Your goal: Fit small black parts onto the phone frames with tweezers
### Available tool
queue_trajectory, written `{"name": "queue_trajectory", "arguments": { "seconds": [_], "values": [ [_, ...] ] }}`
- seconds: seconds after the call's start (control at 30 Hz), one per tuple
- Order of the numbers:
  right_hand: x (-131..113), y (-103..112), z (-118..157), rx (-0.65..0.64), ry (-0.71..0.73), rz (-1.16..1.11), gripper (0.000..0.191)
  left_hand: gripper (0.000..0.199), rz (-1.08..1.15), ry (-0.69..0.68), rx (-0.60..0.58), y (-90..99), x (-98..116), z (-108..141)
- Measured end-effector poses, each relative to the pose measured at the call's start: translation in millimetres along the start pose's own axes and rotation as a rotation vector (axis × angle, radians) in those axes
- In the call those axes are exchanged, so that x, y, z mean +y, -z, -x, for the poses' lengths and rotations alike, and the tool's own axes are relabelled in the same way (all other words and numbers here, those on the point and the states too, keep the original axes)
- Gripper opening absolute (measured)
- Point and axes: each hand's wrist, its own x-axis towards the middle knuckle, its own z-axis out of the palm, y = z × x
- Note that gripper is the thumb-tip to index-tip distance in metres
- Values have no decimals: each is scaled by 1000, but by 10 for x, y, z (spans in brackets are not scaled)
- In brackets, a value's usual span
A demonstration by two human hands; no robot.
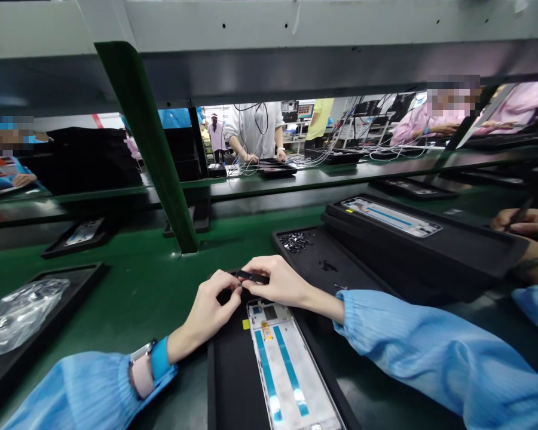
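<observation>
R hand [280, 280], ctr of frame, fingers clamped on black tool [253, 277]; L hand [215, 301] alongside, fingertips pinched, can't tell on what; phone frame [291, 364] bottom ctr, on black tray [233, 382].

A black, slim, pen-like tool [253, 277] lies slantwise between the right fingers, its tip by the left fingertips. Just below, a silver phone frame [291, 367] with two blue strips lies flat, angled in a black tray [231, 382].
</observation>
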Motion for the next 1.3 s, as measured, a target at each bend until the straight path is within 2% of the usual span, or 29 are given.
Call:
{"name": "queue_trajectory", "arguments": {
  "seconds": [0.43, 0.8, 0.9, 1.1, 1.3],
  "values": [
    [25, 55, -18, -76, 105, 94, 10, 13, -30, -53, -22, 10, 16, -4],
    [83, 43, -5, -135, 167, 194, 11, 12, -15, -81, -80, -21, -62, 22],
    [66, 72, -23, -115, 126, 173, 10, 12, -27, -62, -84, -7, -57, 11],
    [17, 143, 75, -116, -112, 100, 9, 15, -82, -53, -88, 9, -43, 3],
    [29, 106, 274, -35, -161, 107, 11, 14, -23, -123, -184, 4, -27, 5]
  ]
}}
